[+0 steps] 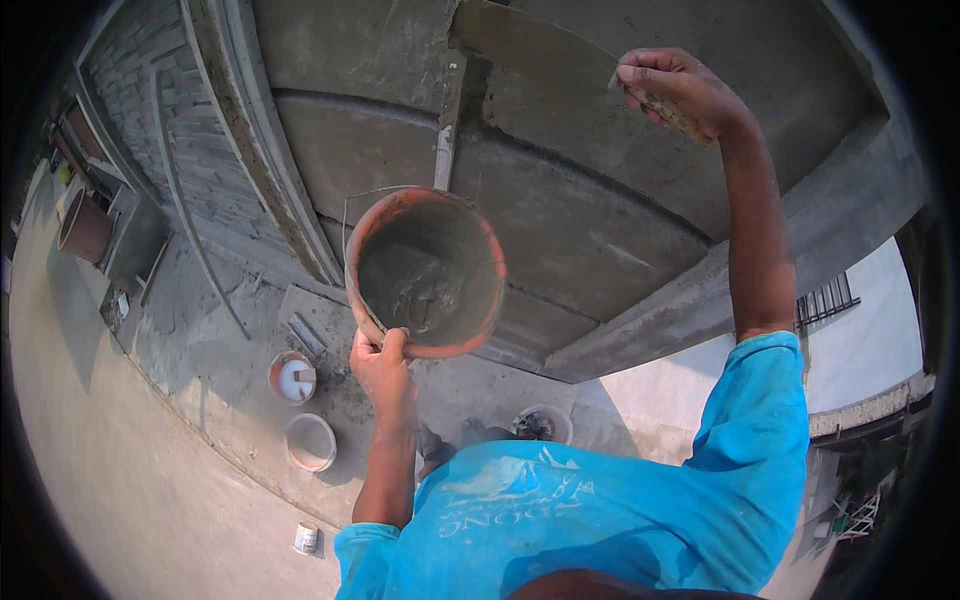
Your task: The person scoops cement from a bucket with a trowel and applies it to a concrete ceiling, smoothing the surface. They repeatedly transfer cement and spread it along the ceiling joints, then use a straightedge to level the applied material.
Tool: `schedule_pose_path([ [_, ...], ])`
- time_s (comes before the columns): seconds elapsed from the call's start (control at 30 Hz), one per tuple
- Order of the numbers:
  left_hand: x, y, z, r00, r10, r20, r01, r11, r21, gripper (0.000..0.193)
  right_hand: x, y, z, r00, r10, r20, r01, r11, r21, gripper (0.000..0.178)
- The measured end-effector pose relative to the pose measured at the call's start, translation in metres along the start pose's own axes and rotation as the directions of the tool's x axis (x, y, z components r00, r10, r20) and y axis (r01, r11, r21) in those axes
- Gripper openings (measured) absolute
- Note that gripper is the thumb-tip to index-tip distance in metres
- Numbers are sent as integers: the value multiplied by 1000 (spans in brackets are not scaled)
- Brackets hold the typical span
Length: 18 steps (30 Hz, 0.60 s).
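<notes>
1. Before a grey plastered wall (590, 210) crossed by dark grooves, a person in a blue shirt (620, 500) works with both bare arms forward, seen from above.
2. The left hand (384, 372) is closed on the near rim of an orange bucket (497, 300), thumb over the edge; the other fingers are mostly hidden beneath it.
3. The orange bucket is in the middle of the view, held up above the floor in front of the wall, its mouth facing up toward the camera. Wet grey mortar (415, 285) lies inside and coats its walls, and a thin wire handle (346, 215) stands out at its left side.
4. The right hand (685, 95), raised at upper right, is wrapped around the handle of a trowel (545, 45). The long blade reaches leftward along the upper wall; whether its whole face touches the surface, I cannot tell.
5. Below and left, on the concrete floor (230, 400), stand a small bucket with white contents (288, 380) and, just beside it, a pale bucket (310, 443). A white can (306, 538) is nearer the lower edge.
6. Near the person's feet is a whitish tub (560, 424) with something dark inside.
7. At far left, well apart, is a large brown bucket (86, 227).
</notes>
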<state>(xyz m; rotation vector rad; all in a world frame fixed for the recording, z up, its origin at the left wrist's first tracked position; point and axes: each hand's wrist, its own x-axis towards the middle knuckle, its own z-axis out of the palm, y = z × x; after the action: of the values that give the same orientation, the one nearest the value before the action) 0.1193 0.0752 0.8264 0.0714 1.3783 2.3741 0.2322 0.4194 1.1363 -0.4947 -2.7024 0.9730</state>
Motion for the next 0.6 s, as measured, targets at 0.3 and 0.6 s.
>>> schedule_pose_path([
  [0.3,4,-2,1,998,22,53,-31,986,165,18,-18,-40,-36,909,-251,-332,23,826,-563,44],
  [0.6,-19,7,49,917,346,197,-389,885,256,20,-80,30,188,997,50,50,10,611,-791,27],
])
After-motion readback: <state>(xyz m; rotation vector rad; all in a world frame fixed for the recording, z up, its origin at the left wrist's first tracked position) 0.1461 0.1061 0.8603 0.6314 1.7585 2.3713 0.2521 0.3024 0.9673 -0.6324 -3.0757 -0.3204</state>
